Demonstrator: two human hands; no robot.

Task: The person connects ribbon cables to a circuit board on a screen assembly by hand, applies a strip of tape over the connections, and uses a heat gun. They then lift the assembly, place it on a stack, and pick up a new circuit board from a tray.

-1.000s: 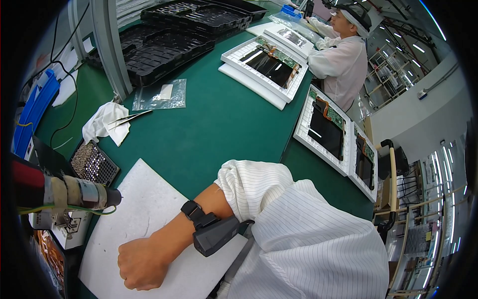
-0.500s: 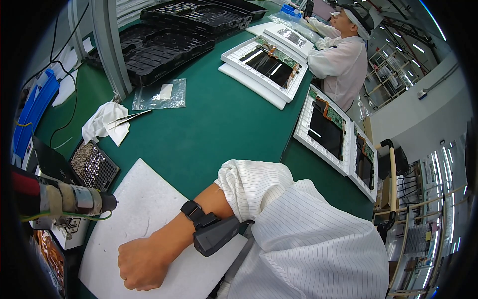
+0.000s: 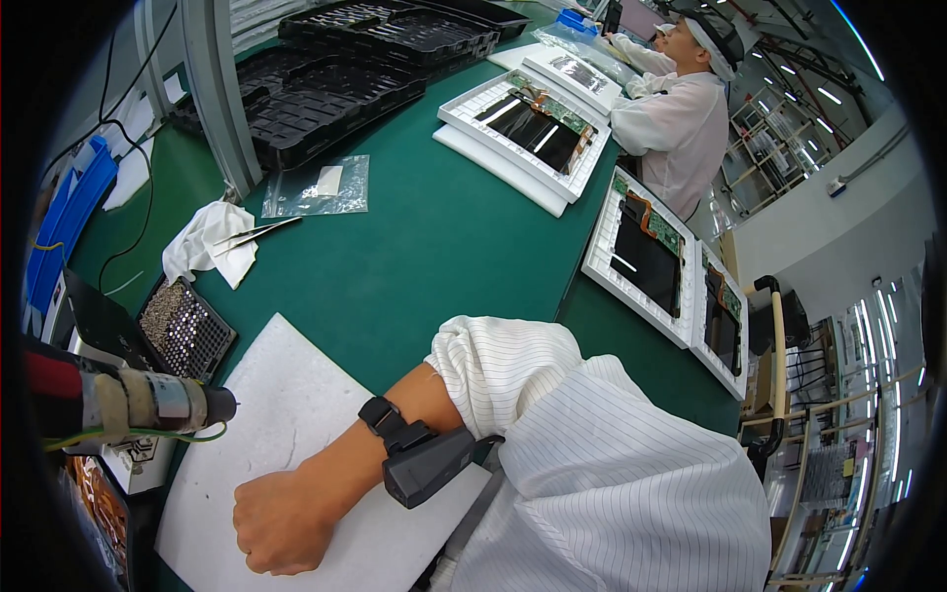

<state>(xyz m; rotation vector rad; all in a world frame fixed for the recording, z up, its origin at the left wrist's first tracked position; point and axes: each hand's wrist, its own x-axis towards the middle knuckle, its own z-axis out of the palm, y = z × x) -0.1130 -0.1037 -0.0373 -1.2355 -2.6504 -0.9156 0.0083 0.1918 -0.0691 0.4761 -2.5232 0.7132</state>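
My right hand (image 3: 286,523) rests in a closed fist, back upward, on a white foam sheet (image 3: 306,395). No object sticks out of the fist; its palm side is hidden. A black strap with a dark box-shaped device (image 3: 429,466) sits on my right wrist. My left hand is out of view. At the left, a dark cylindrical tool with beige tape wraps (image 3: 148,403) reaches over the foam's edge, a yellow-green wire along it. Just beyond it stands a black perforated tray of small screws (image 3: 187,329).
Metal tweezers (image 3: 258,232) lie on a white cloth (image 3: 202,242) beside a clear plastic bag (image 3: 316,187). Black plastic trays (image 3: 326,94) are stacked behind a grey post (image 3: 219,109). White-framed panels with circuit boards (image 3: 533,128) stand at the right, near a seated co-worker (image 3: 676,128).
The taped cylindrical tool at the left has shifted slightly right. My right fist and arm have stayed still.
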